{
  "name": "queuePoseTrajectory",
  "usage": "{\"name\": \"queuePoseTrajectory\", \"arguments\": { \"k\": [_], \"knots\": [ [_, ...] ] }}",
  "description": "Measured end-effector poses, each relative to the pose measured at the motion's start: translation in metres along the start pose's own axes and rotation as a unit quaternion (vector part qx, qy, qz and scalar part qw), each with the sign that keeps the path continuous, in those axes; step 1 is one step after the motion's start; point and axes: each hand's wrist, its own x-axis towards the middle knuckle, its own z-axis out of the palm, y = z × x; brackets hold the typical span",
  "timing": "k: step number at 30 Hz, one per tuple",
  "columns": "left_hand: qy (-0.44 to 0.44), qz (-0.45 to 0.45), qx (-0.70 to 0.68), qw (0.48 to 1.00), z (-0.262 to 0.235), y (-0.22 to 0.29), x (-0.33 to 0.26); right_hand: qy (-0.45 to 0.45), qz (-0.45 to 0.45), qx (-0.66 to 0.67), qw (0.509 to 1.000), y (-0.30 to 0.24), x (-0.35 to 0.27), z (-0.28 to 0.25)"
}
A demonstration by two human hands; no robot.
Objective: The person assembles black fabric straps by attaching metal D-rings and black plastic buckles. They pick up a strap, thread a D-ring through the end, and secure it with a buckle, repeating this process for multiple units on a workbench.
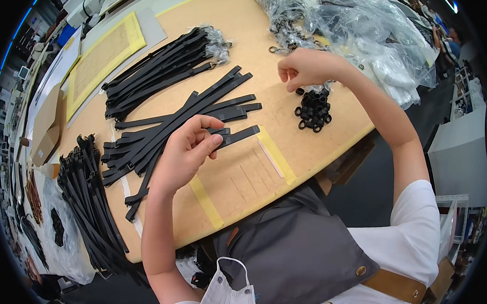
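Note:
My left hand [185, 150] is closed, thumb against fingers, on a flat black strap [245, 133]. One end of the strap sticks out to the right over the tabletop. My right hand [310, 67] hovers just beyond a small heap of black rings [313, 111], its fingers curled together. Whatever those fingers may hold is hidden or too small to make out. Beside and beyond my left hand, a loose crisscrossed pile of black straps [182, 116] lies on the table. Farther back rests a neater bundle of black straps [153, 69] with plastic-wrapped metal hardware at its right end.
More black straps [88, 213] hang over the table's left edge. Plastic-wrapped metal clasps [282, 14] and clear plastic bags [374, 32] fill the far right. Yellow tape [276, 156] and pencil lines mark the tan tabletop [330, 148]. A yellow-edged sheet [106, 60] lies far left.

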Motion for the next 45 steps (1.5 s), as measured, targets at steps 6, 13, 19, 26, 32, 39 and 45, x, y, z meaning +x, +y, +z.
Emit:
{"name": "queuePoseTrajectory", "arguments": {
  "k": [6, 13, 19, 26, 32, 39, 45],
  "knots": [
    [0.085, 0.074, 0.057, 0.992, 0.019, -0.031, 0.001, -0.018, 0.008, -0.009, 1.0, 0.013, 0.005, 0.025],
    [0.173, 0.201, 0.13, 0.956, 0.023, -0.039, 0.002, -0.073, -0.128, 0.547, 0.824, -0.049, 0.004, 0.048],
    [0.215, 0.225, 0.186, 0.932, 0.019, -0.031, -0.003, -0.084, -0.156, 0.628, 0.758, -0.07, 0.014, 0.071],
    [0.238, 0.223, 0.208, 0.922, 0.019, -0.036, -0.002, -0.089, -0.125, 0.677, 0.72, -0.073, 0.019, 0.087],
    [0.247, 0.231, 0.253, 0.907, 0.021, -0.036, -0.002, -0.085, -0.127, 0.679, 0.718, -0.075, 0.018, 0.089],
    [0.252, 0.252, 0.268, 0.895, 0.022, -0.04, -0.001, -0.094, -0.155, 0.661, 0.728, -0.074, 0.018, 0.092],
    [0.253, 0.249, 0.287, 0.89, 0.021, -0.036, -0.004, -0.011, -0.174, 0.598, 0.782, -0.071, 0.022, 0.098]
  ]
}}
